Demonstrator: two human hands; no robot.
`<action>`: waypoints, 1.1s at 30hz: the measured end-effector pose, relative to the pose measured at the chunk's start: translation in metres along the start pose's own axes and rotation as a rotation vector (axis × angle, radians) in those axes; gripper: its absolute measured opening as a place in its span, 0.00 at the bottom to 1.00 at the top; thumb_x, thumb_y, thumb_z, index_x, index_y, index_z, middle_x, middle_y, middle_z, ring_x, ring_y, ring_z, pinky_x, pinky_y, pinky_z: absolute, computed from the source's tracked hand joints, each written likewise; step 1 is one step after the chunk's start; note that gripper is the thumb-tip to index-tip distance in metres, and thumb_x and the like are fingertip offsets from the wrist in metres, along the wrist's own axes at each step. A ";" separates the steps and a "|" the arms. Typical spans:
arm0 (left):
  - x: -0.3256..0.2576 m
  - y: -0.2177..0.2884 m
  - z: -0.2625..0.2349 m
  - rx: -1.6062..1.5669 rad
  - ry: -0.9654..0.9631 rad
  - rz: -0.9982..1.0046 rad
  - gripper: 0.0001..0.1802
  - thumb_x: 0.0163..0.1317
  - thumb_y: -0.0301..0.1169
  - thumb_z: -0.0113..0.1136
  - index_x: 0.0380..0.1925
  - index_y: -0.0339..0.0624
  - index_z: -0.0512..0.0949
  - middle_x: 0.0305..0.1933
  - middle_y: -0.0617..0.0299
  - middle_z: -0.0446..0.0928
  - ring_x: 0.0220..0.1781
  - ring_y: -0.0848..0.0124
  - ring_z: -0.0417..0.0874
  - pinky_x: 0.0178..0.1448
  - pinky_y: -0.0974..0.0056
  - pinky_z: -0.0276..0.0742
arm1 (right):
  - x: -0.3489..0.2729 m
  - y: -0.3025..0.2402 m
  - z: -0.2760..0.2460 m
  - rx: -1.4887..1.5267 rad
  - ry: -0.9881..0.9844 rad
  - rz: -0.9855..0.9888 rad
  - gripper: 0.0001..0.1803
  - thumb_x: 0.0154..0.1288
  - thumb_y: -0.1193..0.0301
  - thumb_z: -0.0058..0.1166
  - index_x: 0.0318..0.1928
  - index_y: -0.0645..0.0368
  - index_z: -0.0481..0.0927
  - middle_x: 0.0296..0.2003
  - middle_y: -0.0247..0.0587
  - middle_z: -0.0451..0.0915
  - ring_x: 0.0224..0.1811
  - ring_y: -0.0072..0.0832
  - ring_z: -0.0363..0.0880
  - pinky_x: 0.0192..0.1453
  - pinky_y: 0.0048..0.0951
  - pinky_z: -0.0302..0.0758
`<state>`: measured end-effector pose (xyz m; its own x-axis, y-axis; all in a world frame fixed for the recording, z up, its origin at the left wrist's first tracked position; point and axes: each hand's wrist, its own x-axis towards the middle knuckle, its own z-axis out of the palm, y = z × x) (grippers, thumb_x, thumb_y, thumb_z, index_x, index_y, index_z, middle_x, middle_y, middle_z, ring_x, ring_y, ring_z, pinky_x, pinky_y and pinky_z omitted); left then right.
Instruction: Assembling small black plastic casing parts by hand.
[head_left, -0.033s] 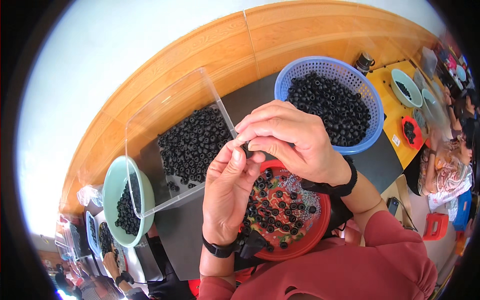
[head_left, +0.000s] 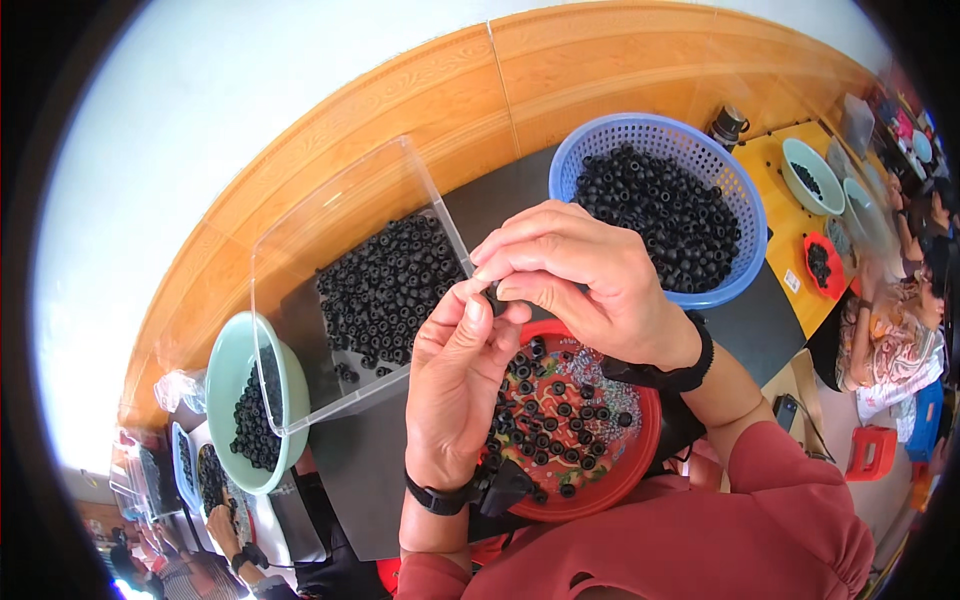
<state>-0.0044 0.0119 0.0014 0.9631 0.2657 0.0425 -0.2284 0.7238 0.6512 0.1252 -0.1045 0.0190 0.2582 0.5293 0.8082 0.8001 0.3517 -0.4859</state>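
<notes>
Wood panelling [head_left: 400,110] runs below a white wall [head_left: 230,90], behind the dark table [head_left: 350,500] where I work. Just above the red tray [head_left: 648,430], my fingertips meet around one black piece [head_left: 493,297], so largely hidden that I cannot tell which way it faces. On my left hand [head_left: 450,365] the thumb and fingers pinch it from below, the outer fingers curled; my right hand [head_left: 605,275] arches over, thumb pressed to it, the fingers close together.

Loose black rings [head_left: 560,410] lie in the tray. My left hand and its wrist strap [head_left: 437,497] hide the tray's left side, and the dark band [head_left: 690,365] on my right wrist crosses its upper edge. A clear tub [head_left: 440,200] stands beyond, heaped with rings, its right edge partly behind my fingers. To its right is a blue basket [head_left: 735,170], holed all round and piled with black pieces; my right hand covers part of its rim. Left of the tub, a green bowl [head_left: 235,360] holds more, the tub's corner overlapping it.

Beside the basket stands a dark mug [head_left: 730,123]. On the yellow table [head_left: 765,165] a small white label [head_left: 792,280] shows, too small for me to read, near a red dish [head_left: 834,278].
</notes>
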 end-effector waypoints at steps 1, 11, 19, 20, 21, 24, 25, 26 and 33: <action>0.000 0.000 -0.002 0.025 0.001 0.011 0.14 0.68 0.32 0.56 0.49 0.36 0.76 0.44 0.60 0.80 0.45 0.74 0.80 0.51 0.71 0.75 | 0.000 0.002 0.001 0.031 -0.001 0.016 0.07 0.57 0.80 0.59 0.38 0.64 0.82 0.39 0.46 0.83 0.42 0.37 0.81 0.47 0.31 0.76; -0.001 0.003 0.003 0.046 0.018 -0.022 0.16 0.70 0.33 0.54 0.53 0.36 0.75 0.48 0.61 0.79 0.48 0.74 0.79 0.59 0.70 0.74 | -0.001 0.005 0.002 -0.052 -0.022 -0.090 0.10 0.58 0.76 0.60 0.41 0.57 0.83 0.39 0.36 0.83 0.44 0.34 0.79 0.47 0.33 0.72; -0.003 0.004 0.001 0.096 0.016 -0.022 0.16 0.71 0.33 0.53 0.54 0.38 0.74 0.47 0.64 0.78 0.51 0.76 0.77 0.63 0.68 0.70 | -0.001 0.004 -0.001 -0.068 -0.068 -0.069 0.12 0.58 0.76 0.60 0.44 0.57 0.82 0.41 0.36 0.82 0.45 0.35 0.79 0.46 0.33 0.72; -0.003 0.003 0.002 0.096 0.016 -0.022 0.16 0.71 0.33 0.53 0.54 0.38 0.74 0.47 0.64 0.78 0.51 0.76 0.77 0.63 0.68 0.70 | -0.001 0.004 -0.001 -0.068 -0.068 -0.068 0.11 0.59 0.76 0.60 0.44 0.57 0.82 0.41 0.36 0.82 0.45 0.35 0.79 0.46 0.33 0.72; -0.002 0.003 0.004 0.090 0.048 -0.017 0.16 0.71 0.33 0.53 0.54 0.38 0.74 0.47 0.65 0.78 0.51 0.77 0.77 0.62 0.69 0.70 | -0.001 0.004 -0.001 -0.068 -0.068 -0.068 0.11 0.59 0.76 0.60 0.44 0.57 0.82 0.41 0.36 0.82 0.45 0.35 0.79 0.46 0.33 0.72; -0.003 0.003 0.001 0.072 0.064 -0.019 0.16 0.71 0.32 0.53 0.54 0.38 0.74 0.47 0.66 0.78 0.51 0.78 0.77 0.60 0.71 0.71 | -0.001 0.002 -0.002 -0.071 -0.059 -0.063 0.10 0.59 0.76 0.60 0.43 0.57 0.81 0.41 0.37 0.82 0.44 0.35 0.79 0.46 0.33 0.72; -0.003 0.003 -0.001 0.061 0.049 -0.025 0.16 0.71 0.32 0.53 0.54 0.38 0.74 0.47 0.66 0.78 0.51 0.79 0.77 0.59 0.71 0.71 | 0.000 0.001 -0.003 -0.076 -0.062 -0.066 0.10 0.59 0.76 0.60 0.42 0.57 0.81 0.40 0.37 0.82 0.44 0.36 0.79 0.46 0.33 0.73; -0.003 0.003 0.001 0.061 0.048 -0.026 0.16 0.71 0.32 0.53 0.54 0.38 0.74 0.47 0.66 0.78 0.51 0.79 0.77 0.59 0.71 0.71 | 0.000 0.000 -0.004 -0.082 -0.065 -0.068 0.10 0.59 0.76 0.60 0.42 0.57 0.81 0.40 0.37 0.82 0.44 0.36 0.79 0.46 0.33 0.73; -0.002 -0.001 0.004 0.103 0.066 -0.005 0.13 0.69 0.32 0.55 0.49 0.37 0.77 0.45 0.64 0.79 0.46 0.77 0.78 0.58 0.69 0.73 | 0.002 0.000 -0.009 0.136 -0.092 0.061 0.07 0.59 0.78 0.59 0.39 0.62 0.82 0.39 0.41 0.83 0.44 0.36 0.81 0.48 0.32 0.77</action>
<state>-0.0052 0.0084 0.0042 0.9521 0.3057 -0.0087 -0.2042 0.6568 0.7259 0.1301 -0.1102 0.0233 0.2486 0.6188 0.7452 0.7020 0.4150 -0.5787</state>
